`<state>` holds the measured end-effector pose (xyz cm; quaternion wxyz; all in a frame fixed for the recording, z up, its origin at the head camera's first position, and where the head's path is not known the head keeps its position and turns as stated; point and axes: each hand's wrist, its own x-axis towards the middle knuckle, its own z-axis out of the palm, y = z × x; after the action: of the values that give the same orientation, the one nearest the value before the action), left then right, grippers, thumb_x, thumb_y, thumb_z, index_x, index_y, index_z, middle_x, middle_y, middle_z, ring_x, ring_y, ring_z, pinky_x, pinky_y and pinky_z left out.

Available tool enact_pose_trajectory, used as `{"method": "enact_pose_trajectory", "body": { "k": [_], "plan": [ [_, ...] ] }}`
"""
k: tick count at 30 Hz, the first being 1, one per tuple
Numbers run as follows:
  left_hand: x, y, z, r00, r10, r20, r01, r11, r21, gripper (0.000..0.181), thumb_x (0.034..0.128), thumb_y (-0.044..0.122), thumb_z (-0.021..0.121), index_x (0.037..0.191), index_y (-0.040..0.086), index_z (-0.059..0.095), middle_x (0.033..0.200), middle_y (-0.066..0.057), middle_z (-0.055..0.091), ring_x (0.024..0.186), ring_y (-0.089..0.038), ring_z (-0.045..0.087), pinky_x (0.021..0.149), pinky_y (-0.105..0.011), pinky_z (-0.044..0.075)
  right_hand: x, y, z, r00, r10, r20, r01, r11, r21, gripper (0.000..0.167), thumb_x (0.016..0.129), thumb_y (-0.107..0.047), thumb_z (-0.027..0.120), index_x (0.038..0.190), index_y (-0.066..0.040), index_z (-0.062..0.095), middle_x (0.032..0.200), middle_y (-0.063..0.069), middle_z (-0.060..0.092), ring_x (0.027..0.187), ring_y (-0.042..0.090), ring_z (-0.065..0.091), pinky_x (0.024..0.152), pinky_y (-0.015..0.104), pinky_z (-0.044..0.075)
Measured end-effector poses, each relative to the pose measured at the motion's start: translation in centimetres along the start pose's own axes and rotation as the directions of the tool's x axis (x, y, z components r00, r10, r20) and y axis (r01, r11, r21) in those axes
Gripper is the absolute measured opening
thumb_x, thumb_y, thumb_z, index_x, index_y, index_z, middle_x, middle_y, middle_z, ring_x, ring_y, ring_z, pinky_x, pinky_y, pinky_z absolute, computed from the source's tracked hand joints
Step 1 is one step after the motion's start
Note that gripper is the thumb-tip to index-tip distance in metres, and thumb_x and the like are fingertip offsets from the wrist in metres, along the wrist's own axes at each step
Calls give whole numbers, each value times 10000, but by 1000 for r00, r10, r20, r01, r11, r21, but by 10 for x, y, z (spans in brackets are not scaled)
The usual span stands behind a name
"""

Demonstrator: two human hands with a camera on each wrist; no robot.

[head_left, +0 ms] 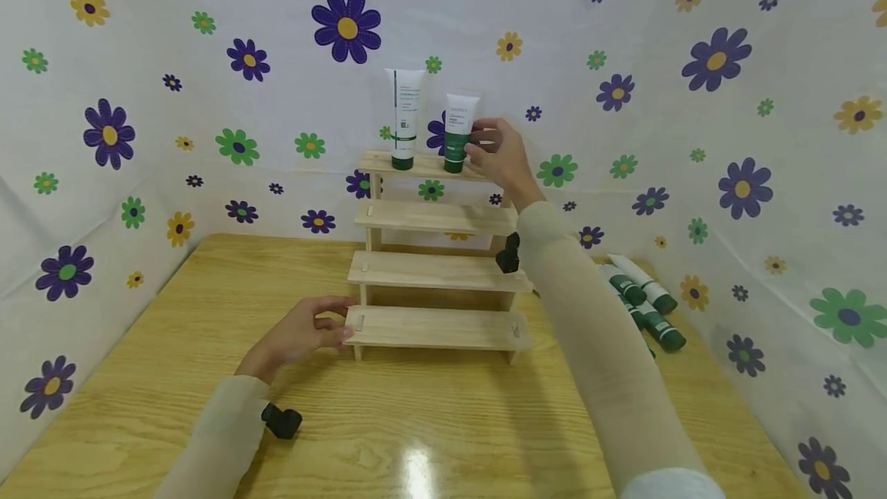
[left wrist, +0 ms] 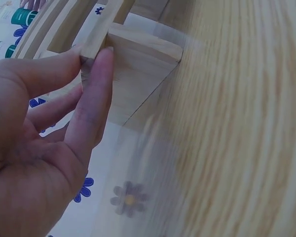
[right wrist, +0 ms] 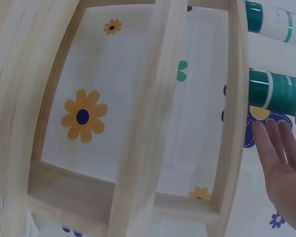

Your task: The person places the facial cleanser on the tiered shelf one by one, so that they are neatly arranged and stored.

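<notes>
A four-step wooden rack [head_left: 436, 272] stands on the table. At the left end of its lowest step, my left hand [head_left: 298, 336] pinches the board [left wrist: 99, 37] between thumb and fingers; in the left wrist view this hand [left wrist: 44, 123] shows close up. On the top step, a taller white tube [head_left: 406, 118] and a shorter white-and-green tube [head_left: 457, 137] stand upright on their caps. My right hand [head_left: 500, 156] is at the shorter tube's right side. In the right wrist view, its fingers [right wrist: 269, 143] are extended beside that tube [right wrist: 278, 91], the thumb at its edge.
Several white-and-green tubes [head_left: 651, 306] lie in a pile on the table [head_left: 388, 437], right of the rack and beyond my right forearm. Flower-print cloth [head_left: 291, 98] hangs behind the rack and at both sides. The three lower steps hold no tubes.
</notes>
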<state>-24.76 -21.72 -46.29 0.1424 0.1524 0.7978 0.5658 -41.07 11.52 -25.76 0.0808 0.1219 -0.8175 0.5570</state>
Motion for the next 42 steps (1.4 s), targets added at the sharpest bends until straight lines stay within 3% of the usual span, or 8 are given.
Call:
{"method": "enact_pose_trajectory", "body": {
  "k": [6, 14, 23, 30, 42],
  "plan": [
    [-1, -4, -2, 1000, 1, 8, -1, 1000, -27, 643, 992, 135, 701, 1536, -38, 405, 1446, -297, 482, 1066, -238, 681, 863, -321, 645, -14, -3, -22, 997, -71, 42, 71, 997, 9, 515, 1000, -65, 657, 1479, -37, 469, 1445, 228, 581, 1248, 369, 635, 1000, 384, 604],
    [1, 2, 0, 999, -33, -6, 33, 999, 7, 642, 980, 136, 716, 1532, -15, 424, 1439, -264, 506, 1036, -218, 700, 864, -345, 648, -32, 11, -61, 994, -93, 59, 98, 990, -104, 504, 1005, -95, 641, 1472, -1, 475, 1424, 254, 587, 1208, 379, 649, 904, 254, 621],
    [0, 9, 3, 1000, -24, -8, 25, 998, 51, 658, 976, 197, 731, 1517, -35, 436, 1449, -273, 521, 1014, -207, 709, 870, -371, 642, -50, 29, -90, 998, -11, 70, 26, 975, -219, 506, 1027, -114, 614, 1492, -1, 449, 1446, 257, 567, 1236, 410, 634, 910, 252, 617],
    [1, 7, 3, 1000, -16, -14, 16, 999, 41, 629, 987, 152, 711, 1520, -33, 435, 1446, -276, 516, 1029, -214, 709, 868, -374, 646, -62, 41, -104, 994, 59, 87, -30, 951, -309, 524, 1032, -133, 605, 1503, 12, 430, 1462, 283, 545, 1267, 443, 614, 1013, 458, 584],
    [1, 6, 4, 1000, -12, -14, 13, 999, 35, 615, 989, 118, 700, 1523, -32, 435, 1438, -281, 506, 1024, -212, 705, 850, -338, 646, -82, 84, -123, 975, 179, 129, -108, 898, -427, 490, 1041, -157, 604, 1469, 32, 457, 1442, 305, 549, 1238, 462, 626, 1040, 539, 558]
  ]
}}
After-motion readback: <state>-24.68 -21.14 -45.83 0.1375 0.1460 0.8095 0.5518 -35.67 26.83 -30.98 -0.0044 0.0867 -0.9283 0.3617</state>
